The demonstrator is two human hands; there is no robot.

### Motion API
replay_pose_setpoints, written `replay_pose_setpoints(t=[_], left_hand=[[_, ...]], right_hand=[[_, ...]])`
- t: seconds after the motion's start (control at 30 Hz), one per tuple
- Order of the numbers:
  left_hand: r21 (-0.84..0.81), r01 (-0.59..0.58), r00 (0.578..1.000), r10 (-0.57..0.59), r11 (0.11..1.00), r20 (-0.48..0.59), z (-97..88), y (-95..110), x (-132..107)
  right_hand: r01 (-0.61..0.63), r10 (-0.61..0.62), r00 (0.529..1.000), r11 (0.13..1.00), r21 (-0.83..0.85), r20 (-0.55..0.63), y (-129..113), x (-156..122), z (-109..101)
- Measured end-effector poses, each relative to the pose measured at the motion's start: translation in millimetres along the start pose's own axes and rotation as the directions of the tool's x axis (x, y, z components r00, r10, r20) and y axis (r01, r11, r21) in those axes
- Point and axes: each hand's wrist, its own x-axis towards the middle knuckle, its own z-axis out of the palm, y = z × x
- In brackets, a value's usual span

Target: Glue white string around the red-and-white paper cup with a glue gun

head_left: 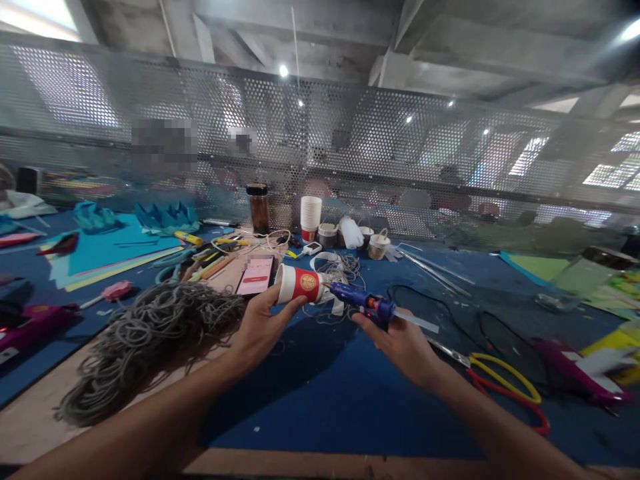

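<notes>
My left hand (pixel 260 327) grips a red and white paper cup (pixel 299 284), held sideways above the blue table cover (pixel 320 393). My right hand (pixel 400 343) is closed around a blue hot glue gun (pixel 363 304), whose nozzle touches the cup's side near its base. A clear glue stick (pixel 416 322) juts out of the gun's back end. Grey cord is wound around the cup's lower end, and loose cord (pixel 340 267) lies on the table just behind it.
A big tangle of grey cord (pixel 150 333) lies at my left. A phone (pixel 256 275), a stack of paper cups (pixel 311 217), a dark jar (pixel 259 208) and cord-wrapped cups (pixel 378 244) stand behind. Yellow-red scissors (pixel 505 387) lie right, a purple glue gun (pixel 30 323) left. A perforated metal screen (pixel 350 147) closes the back.
</notes>
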Motion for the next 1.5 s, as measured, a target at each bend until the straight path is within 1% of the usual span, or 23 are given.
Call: replay_pose_setpoints(t=[0.43,0.9,1.07,1.33,1.5], left_hand=[[-0.024,0.009,1.000,-0.009,1.000,-0.010,0.0,-2.5,0.9],[-0.041,0.037,0.999,-0.038,0.998,-0.012,-1.5,-2.6,1.8],[-0.049,0.050,0.999,-0.051,0.998,-0.005,-2.0,-3.6,2.0],[-0.066,0.050,0.999,-0.051,0.997,-0.006,-3.0,-0.6,2.7],[-0.061,0.054,0.998,-0.055,0.997,-0.013,-3.2,1.7,3.1]], right_hand=[[-0.005,0.005,1.000,1.000,-0.009,-0.002,-1.8,-1.0,-0.1],[0.001,-0.001,1.000,1.000,0.002,0.020,-4.2,-1.4,-0.4],[0.010,-0.011,0.999,1.000,0.007,0.043,-3.7,-2.0,0.2],[0.046,-0.045,0.998,0.999,-0.010,0.047,-2.3,-2.3,1.7],[0.028,-0.030,0.997,0.999,0.026,0.071,-0.5,-3.0,3.0]])
